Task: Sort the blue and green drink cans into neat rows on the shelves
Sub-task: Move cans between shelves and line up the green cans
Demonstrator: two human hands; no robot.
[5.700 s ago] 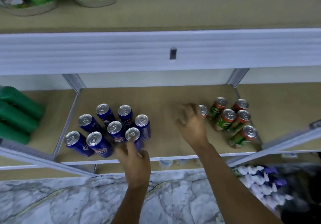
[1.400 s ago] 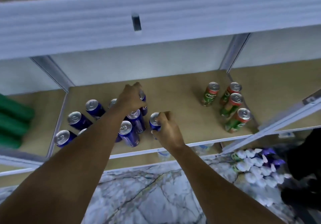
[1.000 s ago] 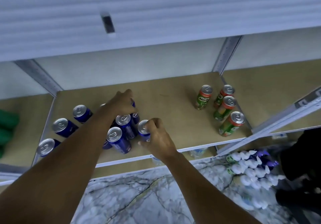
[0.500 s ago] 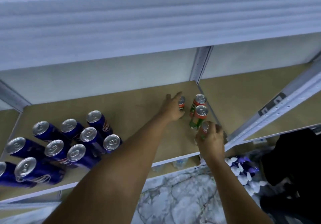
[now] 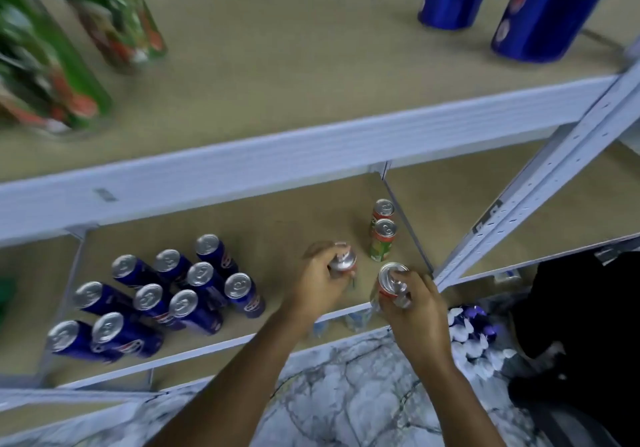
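Observation:
Several blue cans point(image 5: 194, 285) stand clustered on the left of the lower shelf point(image 5: 284, 224). Two green cans point(image 5: 382, 235) stand one behind the other at the shelf's right end, beside the upright. My left hand point(image 5: 320, 283) grips a green can point(image 5: 343, 261) lifted off the shelf, most of it hidden by my fingers. My right hand point(image 5: 412, 304) grips two green cans point(image 5: 391, 282) together near the shelf's front edge.
The upper shelf point(image 5: 311, 48) holds tall green cans point(image 5: 114, 13) at the left and tall blue cans point(image 5: 540, 6) at the right. A slanted metal upright point(image 5: 540, 176) crosses the right side. White and purple packs point(image 5: 474, 335) lie on the marble floor point(image 5: 346, 401).
Both hands left the blue cans and went right to the green ones. Each has picked up green cans, leaving two standing. The view has tilted up, showing the upper shelf.

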